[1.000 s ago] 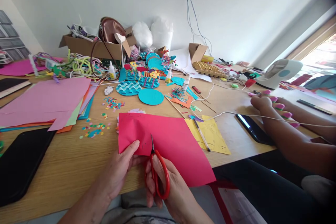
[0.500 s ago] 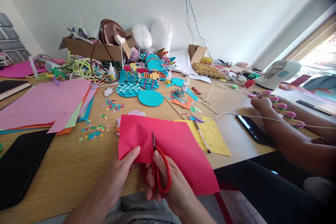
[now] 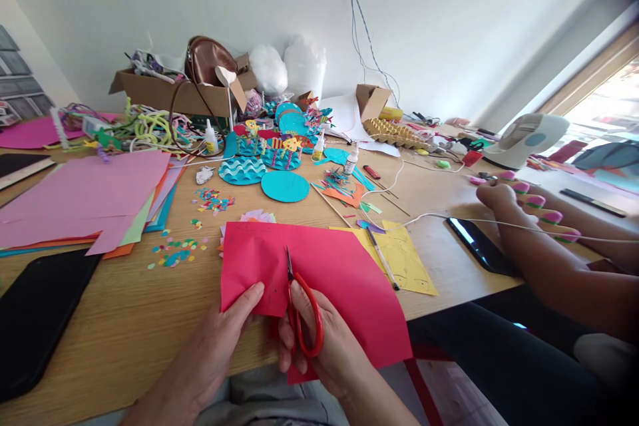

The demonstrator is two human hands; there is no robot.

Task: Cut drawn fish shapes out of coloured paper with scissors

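Note:
A large sheet of red paper (image 3: 339, 266) is held over the table's front edge. My left hand (image 3: 227, 329) pinches its lower left part, thumb on top and fingers underneath. Red-handled scissors (image 3: 315, 326) are in my right hand (image 3: 324, 346), with thumb and fingers through the loops. Their blades point away from me and lie in a cut that runs up from the sheet's near edge. Small pen marks show on the paper beside the left thumb. Behind the sheet lies yellow paper (image 3: 417, 263) with drawn outlines and a pen (image 3: 383, 258) on it.
Stacked coloured paper (image 3: 80, 200) and a black phone (image 3: 42, 319) lie at left. Paper confetti (image 3: 180, 249), a blue disc (image 3: 285, 186) and glue bottles (image 3: 351, 160) sit mid-table. At right, another person's arm (image 3: 544, 259) reaches past a phone (image 3: 482, 246) and a white cord.
The red sheet and both hands have shifted very slightly in view, and the sheet's right side curves a bit more. The scissors stay in the cut.

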